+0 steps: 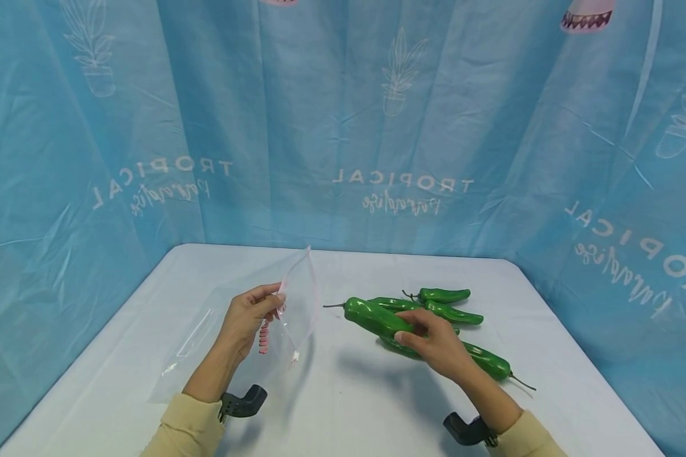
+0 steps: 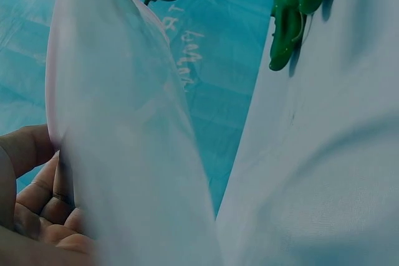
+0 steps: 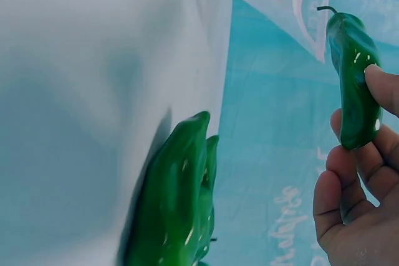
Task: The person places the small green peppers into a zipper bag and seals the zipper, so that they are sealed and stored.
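My left hand point(image 1: 250, 315) pinches the rim of a clear plastic zip bag point(image 1: 217, 317) with a pink seal, and the bag's mouth gapes toward the right. In my right hand point(image 1: 434, 343) a green pepper point(image 1: 374, 318) is gripped between thumb and fingers, its thin stem pointing left at the bag's opening. The same pepper point(image 3: 356, 85) shows in the right wrist view, apart from the bag. Below and behind the right hand lie several more green peppers point(image 1: 488, 362) on the white table. The left wrist view shows the bag's film point(image 2: 124, 129) close up.
The white table point(image 1: 331, 412) carries the loose peppers on its right half, including a small one point(image 1: 444, 295) at the back. Blue curtains point(image 1: 297, 127) with printed lettering surround it at the back and sides.
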